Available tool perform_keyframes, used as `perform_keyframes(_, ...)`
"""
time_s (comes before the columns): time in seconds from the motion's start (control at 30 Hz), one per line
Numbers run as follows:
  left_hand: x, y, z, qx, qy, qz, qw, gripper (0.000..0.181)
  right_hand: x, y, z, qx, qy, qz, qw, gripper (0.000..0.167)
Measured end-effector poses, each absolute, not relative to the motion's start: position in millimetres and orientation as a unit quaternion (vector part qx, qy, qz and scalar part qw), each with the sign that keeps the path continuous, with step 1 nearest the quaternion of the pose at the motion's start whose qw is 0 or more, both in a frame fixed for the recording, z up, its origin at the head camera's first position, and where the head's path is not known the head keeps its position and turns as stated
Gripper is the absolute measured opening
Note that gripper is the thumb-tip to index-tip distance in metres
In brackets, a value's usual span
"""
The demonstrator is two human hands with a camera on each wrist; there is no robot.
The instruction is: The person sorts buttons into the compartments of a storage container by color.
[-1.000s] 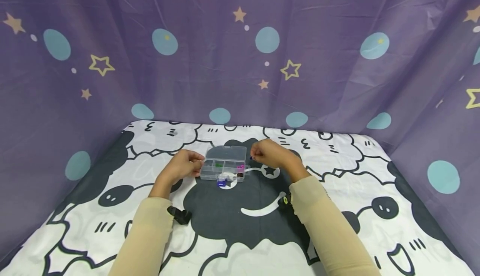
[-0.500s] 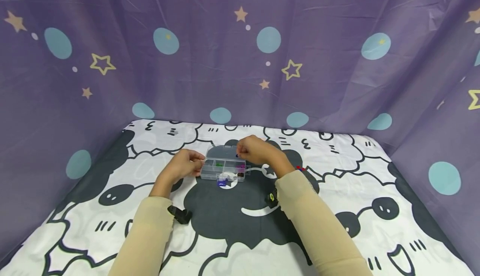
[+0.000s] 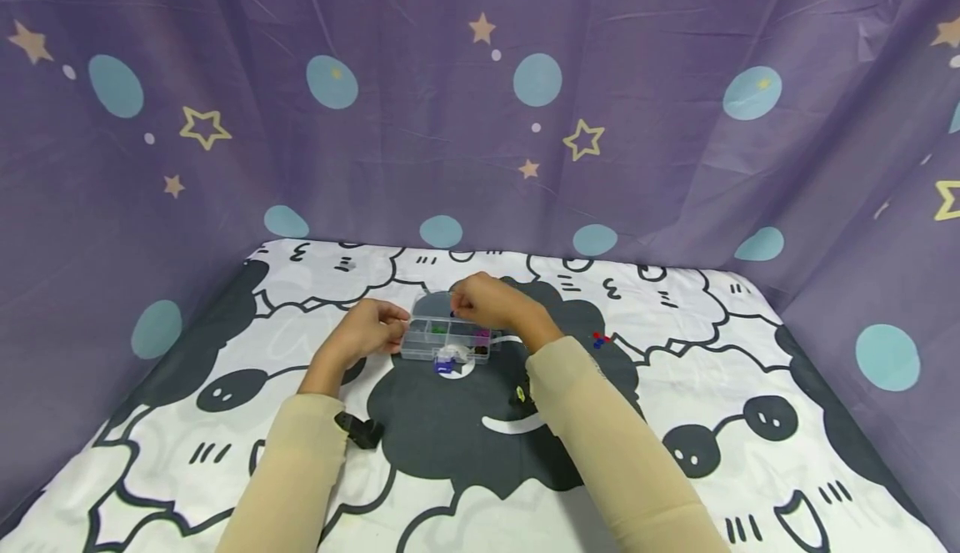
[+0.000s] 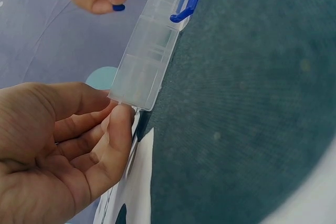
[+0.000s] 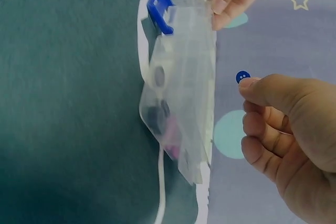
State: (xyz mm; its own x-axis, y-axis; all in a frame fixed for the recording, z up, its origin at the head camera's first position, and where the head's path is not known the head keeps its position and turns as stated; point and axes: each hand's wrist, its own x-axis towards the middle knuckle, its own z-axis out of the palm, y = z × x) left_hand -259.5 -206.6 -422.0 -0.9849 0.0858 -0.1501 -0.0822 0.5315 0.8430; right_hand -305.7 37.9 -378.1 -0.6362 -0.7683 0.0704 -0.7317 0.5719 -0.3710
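Note:
A clear plastic compartment box (image 3: 420, 353) lies on the sheep-print cloth with its lid (image 3: 433, 304) tipped back. My left hand (image 3: 363, 332) holds the box's left end between thumb and fingers, also seen in the left wrist view. Above the box, my right hand (image 3: 491, 303) pinches a small blue button (image 5: 242, 76) between thumb and forefinger, apart from the compartments. Green pieces (image 3: 438, 330) are in one compartment; pink pieces (image 3: 482, 334) and dark brown ones (image 3: 481, 350) sit at the right end. A blue latch (image 3: 444, 365) juts from the front.
Several loose red and blue pieces (image 3: 600, 340) lie on the cloth (image 3: 450, 436) right of the box. Behind the bed-like surface hangs a purple curtain (image 3: 420, 161) with stars and dots. A black wrist camera (image 3: 360, 430) sits on the left sleeve.
My right hand has moved left from beside the box to over it, carrying the blue button. The red and blue pieces have come into view behind it. The left hand stays put.

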Motion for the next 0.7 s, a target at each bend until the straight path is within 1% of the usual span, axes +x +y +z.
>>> perform_keyframes(0.17,-260,-208,-422,0.004,0.868,0.489,0.090,0.027,-306,26,-382,-0.421,0.885,-0.189,0.061,0.011)
perform_keyframes(0.43,-261,-209,-423,0.013,0.867,0.490,0.089,0.027,-308,7,-387,-0.434,0.880,-0.184,0.055,0.010)
perform_keyframes(0.7,-260,-209,-423,0.016,0.868,0.488,0.092,0.028,-307,-7,-396,-0.433,0.878,-0.191,0.063,0.013)
